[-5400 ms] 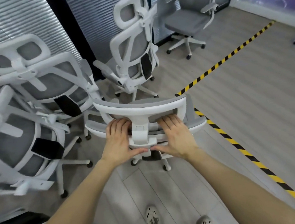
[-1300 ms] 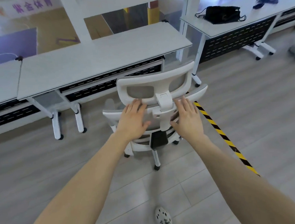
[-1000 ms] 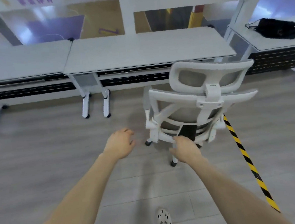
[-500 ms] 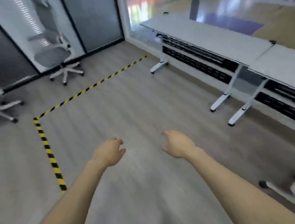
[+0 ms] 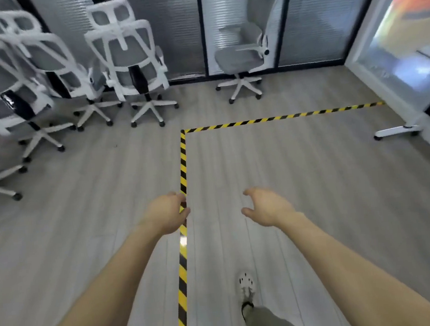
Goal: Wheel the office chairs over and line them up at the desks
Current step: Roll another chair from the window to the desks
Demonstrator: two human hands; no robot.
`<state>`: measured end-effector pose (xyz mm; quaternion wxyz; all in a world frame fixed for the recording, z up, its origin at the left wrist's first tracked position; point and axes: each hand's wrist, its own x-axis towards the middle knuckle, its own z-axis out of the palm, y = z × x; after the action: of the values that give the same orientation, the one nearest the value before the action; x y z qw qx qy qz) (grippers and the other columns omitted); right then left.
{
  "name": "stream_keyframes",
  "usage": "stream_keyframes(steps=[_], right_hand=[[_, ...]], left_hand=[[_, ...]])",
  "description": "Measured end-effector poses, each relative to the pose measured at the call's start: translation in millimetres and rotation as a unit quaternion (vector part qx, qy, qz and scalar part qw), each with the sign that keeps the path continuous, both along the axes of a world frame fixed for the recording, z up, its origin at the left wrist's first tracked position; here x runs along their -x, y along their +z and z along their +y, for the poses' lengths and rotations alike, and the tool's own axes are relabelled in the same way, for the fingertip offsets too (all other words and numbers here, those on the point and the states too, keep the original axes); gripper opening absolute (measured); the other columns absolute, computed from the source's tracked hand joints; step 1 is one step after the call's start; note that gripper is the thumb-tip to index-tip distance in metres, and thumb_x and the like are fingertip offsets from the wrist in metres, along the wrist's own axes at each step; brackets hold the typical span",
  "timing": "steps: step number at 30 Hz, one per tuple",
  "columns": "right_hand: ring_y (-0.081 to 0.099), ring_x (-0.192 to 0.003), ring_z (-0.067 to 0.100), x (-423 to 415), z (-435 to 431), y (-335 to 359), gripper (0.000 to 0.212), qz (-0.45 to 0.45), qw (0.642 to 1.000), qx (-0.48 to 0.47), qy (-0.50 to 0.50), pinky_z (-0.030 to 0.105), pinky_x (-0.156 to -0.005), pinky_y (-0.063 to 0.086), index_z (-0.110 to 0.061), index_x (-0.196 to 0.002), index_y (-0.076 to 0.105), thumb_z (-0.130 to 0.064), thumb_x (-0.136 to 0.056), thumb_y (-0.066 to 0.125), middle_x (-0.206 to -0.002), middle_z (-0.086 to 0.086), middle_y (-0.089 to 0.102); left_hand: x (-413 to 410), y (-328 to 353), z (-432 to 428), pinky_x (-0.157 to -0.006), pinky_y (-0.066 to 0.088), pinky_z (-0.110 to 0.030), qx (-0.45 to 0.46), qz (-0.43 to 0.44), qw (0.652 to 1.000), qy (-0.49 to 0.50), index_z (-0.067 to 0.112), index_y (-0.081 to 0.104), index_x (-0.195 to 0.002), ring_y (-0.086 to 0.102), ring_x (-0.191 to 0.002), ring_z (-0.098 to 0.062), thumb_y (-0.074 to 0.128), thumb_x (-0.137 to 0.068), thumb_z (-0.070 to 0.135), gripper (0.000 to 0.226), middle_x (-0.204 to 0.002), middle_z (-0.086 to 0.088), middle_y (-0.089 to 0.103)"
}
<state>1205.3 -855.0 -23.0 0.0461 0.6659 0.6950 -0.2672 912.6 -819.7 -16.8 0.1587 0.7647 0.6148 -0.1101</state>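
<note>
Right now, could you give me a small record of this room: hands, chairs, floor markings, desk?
left hand: empty, fingers loosely curled, overlapping the tape in view
right hand: empty, fingers loosely curled
chair group: white-framed, clustered at far left, backs toward the camera
lone chair: grey, apart from the group, by the wall
tape: yellow-black, turns a corner ahead
desk: only a wheeled foot shows at the right edge

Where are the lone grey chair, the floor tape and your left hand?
lone grey chair (image 5: 236,58), head view: on its seat cushion.
floor tape (image 5: 182,132), head view: on its corner bend.
left hand (image 5: 166,214), head view: on the back of the hand.
</note>
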Motion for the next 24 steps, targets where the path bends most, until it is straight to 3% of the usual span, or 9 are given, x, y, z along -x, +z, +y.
stream_keyframes(steps=[7,12,16,19,24], right_hand=[[0.054,-0.148,0.03,102,248,-22,0.066,0.02,0.997,-0.022,0.07,0.042,-0.118,0.051,-0.016,-0.168,0.039,-0.041,-0.111,0.06,-0.167,0.007,0.049],[0.062,-0.134,0.034,183,425,-5,0.05,0.012,0.994,-0.022,0.108,0.049,-0.108,0.057,-0.014,-0.151,0.056,-0.04,-0.108,0.061,-0.149,0.01,0.063],[0.063,-0.135,0.031,239,553,12,0.057,0.021,0.991,-0.039,0.128,0.046,-0.104,0.058,-0.019,-0.158,0.052,-0.042,-0.106,0.062,-0.157,0.004,0.058],[0.065,-0.129,0.03,279,651,12,0.057,0.013,0.988,-0.054,0.143,0.042,-0.097,0.058,-0.018,-0.158,0.053,-0.041,-0.106,0.062,-0.149,0.007,0.063],[0.064,-0.133,0.031,340,816,3,0.059,0.016,0.99,-0.065,0.123,0.044,-0.105,0.057,-0.018,-0.163,0.046,-0.039,-0.109,0.058,-0.152,0.007,0.062]], left_hand=[[105,-18,190,-0.113,0.051,-0.042,0.013,0.016,0.997,0.075,0.02,0.053,-0.157,0.06,-0.14,-0.03,0.055,-0.112,0.047,0.053,-0.158,-0.006,0.057],[178,2,340,-0.11,0.054,-0.045,0.001,0.009,0.992,0.128,0.019,0.054,-0.155,0.063,-0.135,-0.033,0.056,-0.111,0.048,0.053,-0.154,-0.008,0.06],[228,7,447,-0.11,0.053,-0.045,-0.013,0.001,0.986,0.164,0.02,0.054,-0.156,0.063,-0.135,-0.033,0.057,-0.111,0.048,0.053,-0.153,-0.008,0.061],[271,-9,533,-0.109,0.054,-0.046,-0.013,-0.008,0.983,0.183,0.022,0.054,-0.155,0.063,-0.135,-0.032,0.058,-0.11,0.049,0.053,-0.152,-0.008,0.062],[343,-38,714,-0.106,0.056,-0.044,-0.016,-0.019,0.984,0.175,0.023,0.052,-0.156,0.064,-0.133,-0.03,0.057,-0.11,0.051,0.054,-0.149,-0.007,0.064]])
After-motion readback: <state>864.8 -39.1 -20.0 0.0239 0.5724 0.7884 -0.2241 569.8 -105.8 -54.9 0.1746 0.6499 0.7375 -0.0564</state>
